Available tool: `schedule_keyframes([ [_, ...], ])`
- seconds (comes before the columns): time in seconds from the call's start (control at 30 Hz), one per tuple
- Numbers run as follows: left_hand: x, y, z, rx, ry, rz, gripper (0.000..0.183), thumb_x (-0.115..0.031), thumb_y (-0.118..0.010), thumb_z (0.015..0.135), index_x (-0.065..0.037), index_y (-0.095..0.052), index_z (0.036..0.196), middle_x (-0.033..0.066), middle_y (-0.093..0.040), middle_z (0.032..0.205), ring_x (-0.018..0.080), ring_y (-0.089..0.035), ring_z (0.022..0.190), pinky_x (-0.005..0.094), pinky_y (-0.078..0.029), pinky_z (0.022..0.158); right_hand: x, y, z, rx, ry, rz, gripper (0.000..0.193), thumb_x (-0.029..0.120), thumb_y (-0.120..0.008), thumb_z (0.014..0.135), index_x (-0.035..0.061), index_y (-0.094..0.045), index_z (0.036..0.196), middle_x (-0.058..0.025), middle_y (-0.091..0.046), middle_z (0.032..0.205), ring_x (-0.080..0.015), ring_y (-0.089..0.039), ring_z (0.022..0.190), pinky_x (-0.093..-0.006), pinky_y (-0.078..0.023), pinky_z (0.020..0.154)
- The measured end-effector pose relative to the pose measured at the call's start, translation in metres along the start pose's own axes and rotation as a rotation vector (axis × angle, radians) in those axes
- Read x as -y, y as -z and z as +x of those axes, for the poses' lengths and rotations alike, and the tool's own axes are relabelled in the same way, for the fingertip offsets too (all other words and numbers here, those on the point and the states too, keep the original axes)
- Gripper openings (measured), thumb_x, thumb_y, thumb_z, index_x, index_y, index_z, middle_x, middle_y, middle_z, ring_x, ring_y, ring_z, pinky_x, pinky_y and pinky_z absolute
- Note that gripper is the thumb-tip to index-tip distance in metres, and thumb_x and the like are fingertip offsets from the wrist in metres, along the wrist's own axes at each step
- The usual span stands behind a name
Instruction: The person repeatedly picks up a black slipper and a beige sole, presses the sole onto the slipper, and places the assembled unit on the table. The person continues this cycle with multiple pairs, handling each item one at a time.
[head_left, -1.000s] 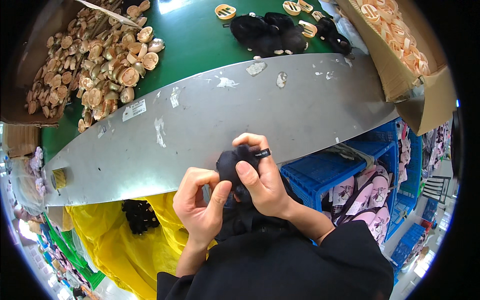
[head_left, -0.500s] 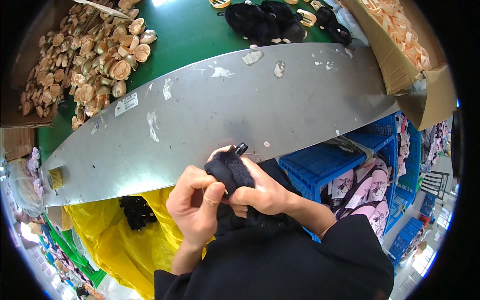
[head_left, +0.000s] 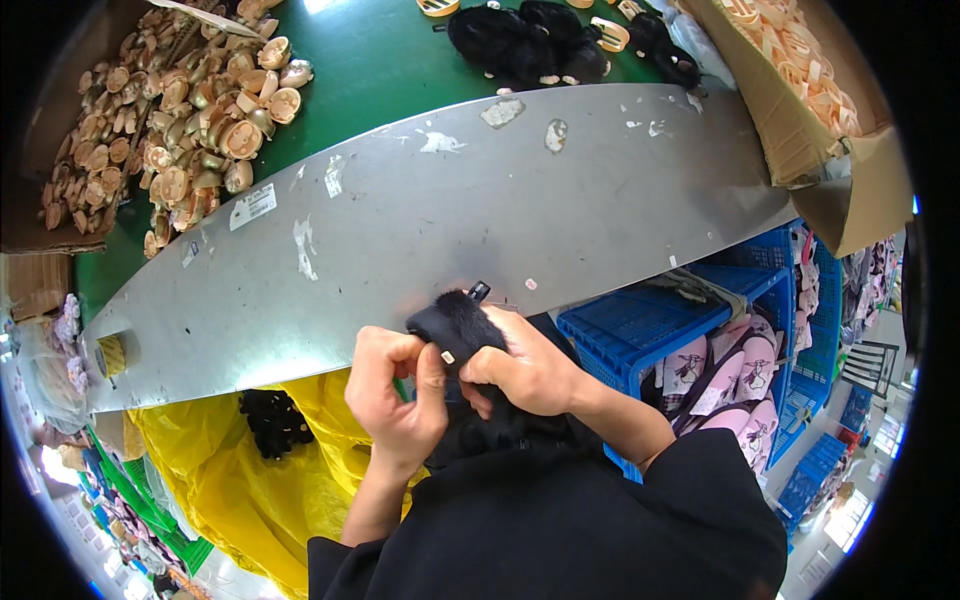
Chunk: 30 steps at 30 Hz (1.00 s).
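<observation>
A small black plush piece (head_left: 462,328) with a black loop and tag at its top is held between my hands, above the near edge of the metal tabletop. My right hand (head_left: 525,372) wraps round its right side, thumb pressed on the front. On the left side, my left hand (head_left: 400,385) pinches the lower edge of the plush between thumb and index finger. A small pale piece (head_left: 447,357) shows on the plush beside the left fingertips. Whatever lies under the fingers is hidden.
Gold and peach plastic shells (head_left: 205,130) lie heaped at the far left. More black plush pieces (head_left: 520,45) lie on the green surface (head_left: 370,50). A cardboard box (head_left: 790,110) of peach plastic parts stands far right. Below are a yellow bag (head_left: 215,470) and blue crates (head_left: 640,325).
The plush piece has turned in my hands, so more of its furry front and the pale piece show. My left hand has shifted slightly right.
</observation>
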<state>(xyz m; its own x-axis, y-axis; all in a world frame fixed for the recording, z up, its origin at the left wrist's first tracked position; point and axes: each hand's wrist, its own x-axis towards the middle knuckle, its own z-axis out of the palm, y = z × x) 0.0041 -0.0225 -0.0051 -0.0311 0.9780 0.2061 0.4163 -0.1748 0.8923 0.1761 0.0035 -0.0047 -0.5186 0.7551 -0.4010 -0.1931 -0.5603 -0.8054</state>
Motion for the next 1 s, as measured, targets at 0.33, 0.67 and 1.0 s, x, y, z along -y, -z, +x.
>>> schedule_keyframes([
  [0.33,0.013,0.020,0.020,0.370,-0.160,-0.684,0.054,-0.004,-0.071,0.079,0.005,-0.057,0.131,0.0257,-0.063,0.126,0.0339,-0.061,0.119,0.0416,-0.046,0.104,0.001,0.016,0.008,0.592,-0.270,0.418,0.046,0.029,-0.036,0.096,-0.0087,-0.062,0.099,-0.0161,-0.065,0.083,-0.0187,-0.060,0.055,-0.0298,-0.052,0.054],
  [0.67,0.012,0.022,0.009,0.094,0.211,-0.618,0.052,-0.004,-0.074,0.084,0.005,-0.054,0.131,0.0097,-0.060,0.125,0.0164,-0.060,0.111,0.0285,-0.046,0.100,0.021,0.037,0.032,0.210,0.028,-0.462,0.044,0.041,-0.057,0.099,-0.0007,-0.068,0.107,-0.0149,-0.070,0.091,-0.0254,-0.069,0.078,-0.0391,-0.055,0.073],
  [1.0,0.022,0.030,0.013,-0.347,0.322,-0.625,0.029,-0.007,-0.074,0.080,0.001,-0.062,0.106,0.0006,-0.063,0.093,0.0084,-0.058,0.085,0.0219,-0.048,0.080,0.179,0.147,0.234,-0.761,0.680,-1.751,0.048,0.035,-0.074,0.086,0.0077,-0.060,0.124,-0.0172,-0.064,0.114,-0.0340,-0.067,0.107,-0.0452,-0.055,0.084],
])
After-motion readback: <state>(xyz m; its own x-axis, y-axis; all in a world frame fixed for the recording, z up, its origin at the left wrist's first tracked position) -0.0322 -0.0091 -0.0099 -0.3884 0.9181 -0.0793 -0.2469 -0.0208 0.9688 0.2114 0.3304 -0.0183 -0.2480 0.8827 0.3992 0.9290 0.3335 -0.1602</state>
